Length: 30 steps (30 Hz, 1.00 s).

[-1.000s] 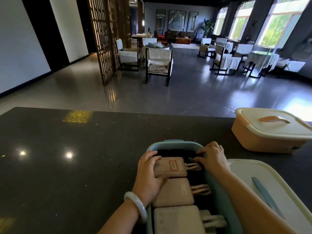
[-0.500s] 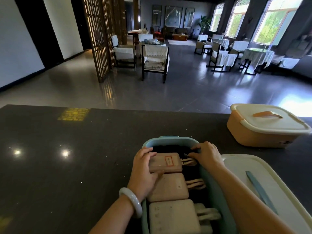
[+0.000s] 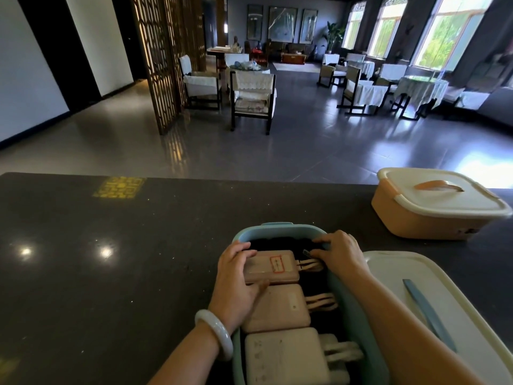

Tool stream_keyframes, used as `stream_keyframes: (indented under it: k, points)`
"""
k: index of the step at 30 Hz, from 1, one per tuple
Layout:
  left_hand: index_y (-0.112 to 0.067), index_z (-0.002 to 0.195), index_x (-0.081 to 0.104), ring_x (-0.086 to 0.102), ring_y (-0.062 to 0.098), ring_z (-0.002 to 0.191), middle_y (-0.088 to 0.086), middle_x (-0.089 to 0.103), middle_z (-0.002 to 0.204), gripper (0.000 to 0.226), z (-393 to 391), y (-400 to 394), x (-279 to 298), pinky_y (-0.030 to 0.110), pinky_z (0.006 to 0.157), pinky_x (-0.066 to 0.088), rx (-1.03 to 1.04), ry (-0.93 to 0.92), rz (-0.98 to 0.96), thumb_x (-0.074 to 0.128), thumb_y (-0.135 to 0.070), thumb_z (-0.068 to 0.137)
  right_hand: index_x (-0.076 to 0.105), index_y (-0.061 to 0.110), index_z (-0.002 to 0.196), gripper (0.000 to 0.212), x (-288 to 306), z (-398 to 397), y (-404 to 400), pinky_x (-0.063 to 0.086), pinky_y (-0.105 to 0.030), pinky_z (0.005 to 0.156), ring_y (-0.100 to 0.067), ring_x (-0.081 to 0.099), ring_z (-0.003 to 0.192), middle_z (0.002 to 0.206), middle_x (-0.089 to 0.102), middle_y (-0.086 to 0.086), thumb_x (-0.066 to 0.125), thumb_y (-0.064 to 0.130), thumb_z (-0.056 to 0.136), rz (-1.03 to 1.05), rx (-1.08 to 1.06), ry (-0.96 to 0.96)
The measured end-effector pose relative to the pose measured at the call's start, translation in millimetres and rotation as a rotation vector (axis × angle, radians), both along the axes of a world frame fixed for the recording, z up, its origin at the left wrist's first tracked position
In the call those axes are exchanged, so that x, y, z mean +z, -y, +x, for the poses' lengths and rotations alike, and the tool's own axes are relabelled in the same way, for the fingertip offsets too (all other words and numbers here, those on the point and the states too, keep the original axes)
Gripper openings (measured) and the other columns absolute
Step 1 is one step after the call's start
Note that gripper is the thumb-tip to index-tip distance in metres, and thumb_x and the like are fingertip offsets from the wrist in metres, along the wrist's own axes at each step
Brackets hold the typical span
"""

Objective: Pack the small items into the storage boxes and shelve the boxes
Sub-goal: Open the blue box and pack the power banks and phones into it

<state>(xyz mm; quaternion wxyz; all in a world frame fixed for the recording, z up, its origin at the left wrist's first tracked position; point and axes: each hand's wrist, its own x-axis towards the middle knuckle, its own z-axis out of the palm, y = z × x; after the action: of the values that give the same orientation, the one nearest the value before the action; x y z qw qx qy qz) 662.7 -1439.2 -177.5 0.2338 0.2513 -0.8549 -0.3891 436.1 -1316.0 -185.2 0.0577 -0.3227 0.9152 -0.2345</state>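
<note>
Beige power bank (image 3: 270,266) with red-outlined label, text unreadable, was gripped by left hand (image 3: 236,284) in blue box (image 3: 277,232); cables (image 3: 312,263) were pinched by right hand (image 3: 342,252).

Bare counter (image 3: 111,273) lay wide from nine to eleven o'clock of the blue box (image 3: 277,230). At one o'clock the lidded orange box (image 3: 433,209) blocked the way; at three the loose white lid (image 3: 410,276) lay just beside it. Three packs crowded the inside.
</note>
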Motion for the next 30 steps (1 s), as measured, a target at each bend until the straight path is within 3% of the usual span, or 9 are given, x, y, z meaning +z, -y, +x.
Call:
stream_keyframes:
  k: [3,11,21,25,30]
  points:
    - [-0.021,0.133,0.047,0.021,-0.001,0.135,-0.013,0.030,0.143,0.059,-1,1,-3,0.023,0.115,0.021,-0.003,-0.010,-0.012,0.074,-0.028,0.081,0.066,0.029,0.119,0.039,0,0,-1,0.041,-0.026,0.080,-0.017,0.047,0.104,0.096,0.045,0.007,0.073,0.033,0.081,-0.002,-0.006,-0.031]
    - [-0.023,0.132,0.048,0.018,-0.003,0.134,-0.013,0.029,0.143,0.060,-4,4,-11,0.016,0.110,0.016,-0.005,-0.024,-0.037,0.076,-0.025,0.080,0.067,0.029,0.117,0.036,2,5,-2,0.042,-0.027,0.080,-0.015,0.045,0.103,0.099,0.044,0.008,0.073,0.029,0.082,-0.004,-0.023,-0.089]
    - [-0.025,0.128,0.051,0.010,0.002,0.141,-0.014,0.031,0.142,0.048,-5,4,-9,0.014,0.110,0.008,-0.017,0.073,-0.137,0.070,-0.033,0.084,0.068,0.025,0.110,0.021,7,8,-7,0.043,-0.028,0.080,-0.017,0.050,0.102,0.101,0.050,0.008,0.063,0.027,0.090,-0.272,-0.021,-0.098]
    - [-0.026,0.128,0.053,0.023,0.006,0.138,-0.013,0.043,0.132,0.045,-12,-1,-6,0.025,0.115,0.017,0.025,0.209,-0.312,0.066,-0.037,0.086,0.064,0.028,0.115,0.023,8,5,-27,0.047,-0.032,0.086,-0.015,0.052,0.101,0.100,0.051,0.009,0.057,0.031,0.094,-0.332,0.049,-0.017]
    - [-0.034,0.123,0.052,0.039,0.002,0.118,-0.019,0.042,0.120,0.041,-46,-51,19,0.023,0.104,0.030,0.018,0.217,-0.330,0.062,-0.048,0.085,0.061,0.023,0.122,0.030,15,-25,-80,0.048,-0.039,0.096,-0.016,0.053,0.109,0.115,0.056,0.004,0.061,0.025,0.092,-0.279,0.087,0.037]
